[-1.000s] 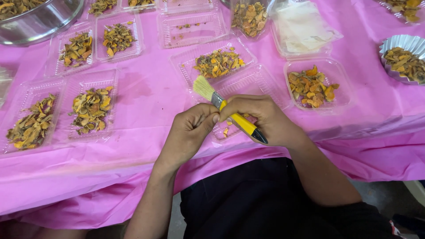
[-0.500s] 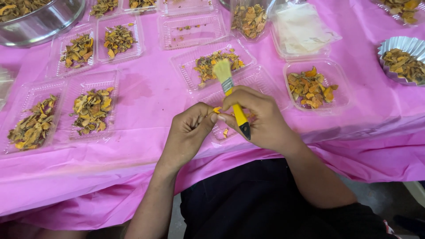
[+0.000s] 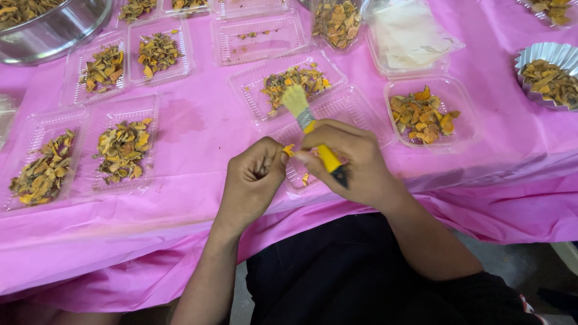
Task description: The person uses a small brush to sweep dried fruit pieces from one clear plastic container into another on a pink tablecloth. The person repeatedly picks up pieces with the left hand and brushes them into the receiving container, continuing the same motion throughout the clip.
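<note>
Head view, the only one supplied: against the frame a second ago, the brush (image 3: 313,129) has swung from lying slantwise across the hands to standing nearly upright, bristles pointing away over the trays, and it has drawn in closer to the body since half a second ago. The right hand (image 3: 349,159) is closed around its yellow handle; the left hand (image 3: 256,177) is clenched, pinching a small orange piece (image 3: 289,150) at its fingertips, touching the right thumb. I judge the brushing paused while the piece is turned or checked. Both hands sit over a near-empty clear tray (image 3: 343,108) at the table edge, with only crumbs in it. Containers on the pink cover (image 3: 198,129): a tray of mixed chips (image 3: 298,81) just beyond the bristles, a tray of brighter orange chips (image 3: 424,114) to the right, two filled trays (image 3: 84,153) to the left, a fluted foil cup (image 3: 551,75) far right, a steel bowl (image 3: 54,27) top left.
</note>
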